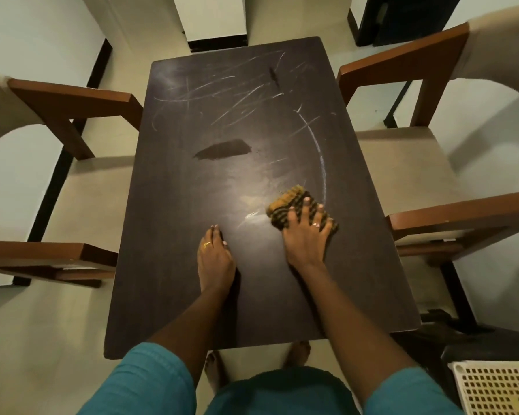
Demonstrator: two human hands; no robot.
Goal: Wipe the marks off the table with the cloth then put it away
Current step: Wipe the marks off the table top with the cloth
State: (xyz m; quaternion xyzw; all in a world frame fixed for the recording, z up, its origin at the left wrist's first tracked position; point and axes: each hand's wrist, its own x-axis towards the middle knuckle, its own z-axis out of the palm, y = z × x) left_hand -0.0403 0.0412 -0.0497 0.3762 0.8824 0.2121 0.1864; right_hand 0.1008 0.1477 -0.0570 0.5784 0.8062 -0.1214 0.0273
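The right hand (306,235) lies flat on the cloth (294,206), fingers spread wide, pressing it to the table (168,265) rather than gripping it. The cloth is striped yellow and dark, folded, and pokes out beyond the fingertips. The left hand (215,259) rests palm down on bare wood just beside the right, fingers together, holding nothing. Pale scribbled marks (222,94) cover the tabletop well beyond both hands, and a curved chalky line (319,151) runs just past the cloth. A chair (408,163) stands to the right.
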